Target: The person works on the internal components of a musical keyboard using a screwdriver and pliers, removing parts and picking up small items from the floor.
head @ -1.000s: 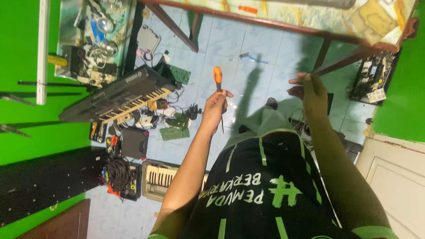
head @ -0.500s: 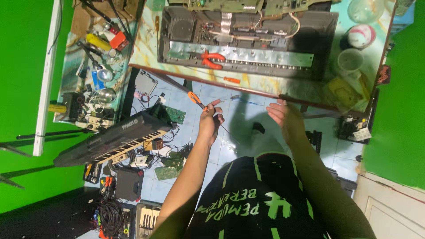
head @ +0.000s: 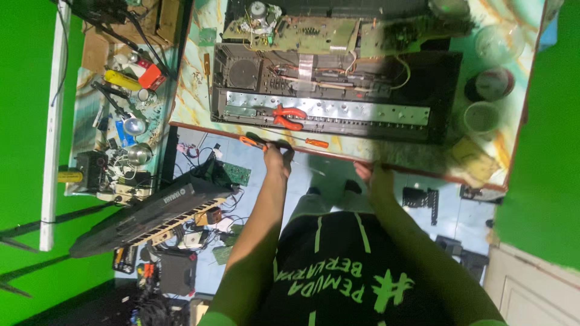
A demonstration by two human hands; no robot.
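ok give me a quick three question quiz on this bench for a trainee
1. True or false: the left hand holds an orange-handled screwdriver.
2. Where do the red-handled pliers lie? A on the floor; B on the opened keyboard's metal strip; C in a drawer.
3. Fill in: the right hand rests at the ____ of the table.
Key: 1 true; 2 B; 3 edge.

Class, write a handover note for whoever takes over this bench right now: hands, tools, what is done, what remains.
Left hand: shut on the orange-handled screwdriver at the table edge.
Right hand: no tool, on that edge; grip unclear.
Opened keyboard on the table, red pliers on it, second screwdriver beside.
Done: casing open, boards exposed.
Left: held screwdriver not yet at the keyboard.
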